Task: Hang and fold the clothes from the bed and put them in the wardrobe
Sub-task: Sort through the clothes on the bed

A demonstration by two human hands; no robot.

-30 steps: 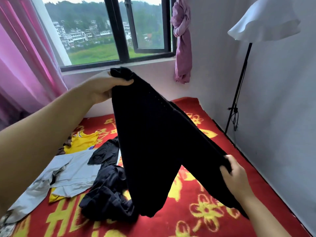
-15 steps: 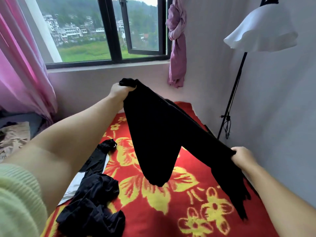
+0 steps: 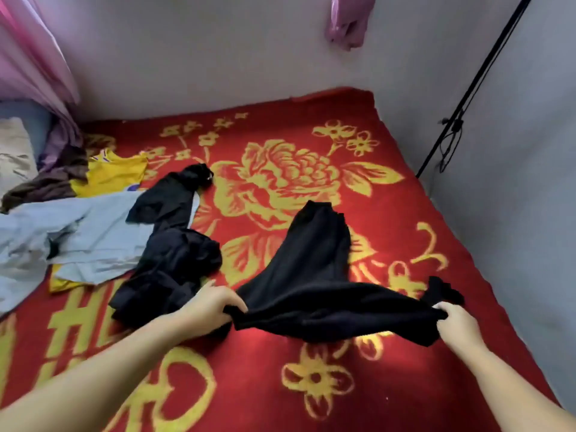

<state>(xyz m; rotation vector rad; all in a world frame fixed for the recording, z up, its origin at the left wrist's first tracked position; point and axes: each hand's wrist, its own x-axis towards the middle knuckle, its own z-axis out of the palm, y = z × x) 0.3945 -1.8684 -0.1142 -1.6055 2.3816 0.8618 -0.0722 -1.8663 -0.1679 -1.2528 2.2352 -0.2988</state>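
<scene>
A black garment point(image 3: 314, 275) lies spread on the red bed cover point(image 3: 280, 385), one long part reaching away from me. My left hand point(image 3: 215, 304) grips its near left end. My right hand point(image 3: 455, 319) grips its near right end, low over the bed. To the left lies a heap of other clothes: a crumpled black piece point(image 3: 168, 269), a light grey garment point(image 3: 84, 235), a yellow top point(image 3: 112, 173) and a brown piece point(image 3: 46, 185).
The bed sits in a corner, with a white wall point(image 3: 514, 213) along its right side and another behind it. A black lamp stand point(image 3: 461, 110) rises at the right. Pink curtains point(image 3: 34, 63) hang at the left, and a pink cloth point(image 3: 349, 23) hangs at the top.
Both hands have come down from chest height and laid the black garment on the bed. My view has tilted down, so the window and lamp shade are out of sight.
</scene>
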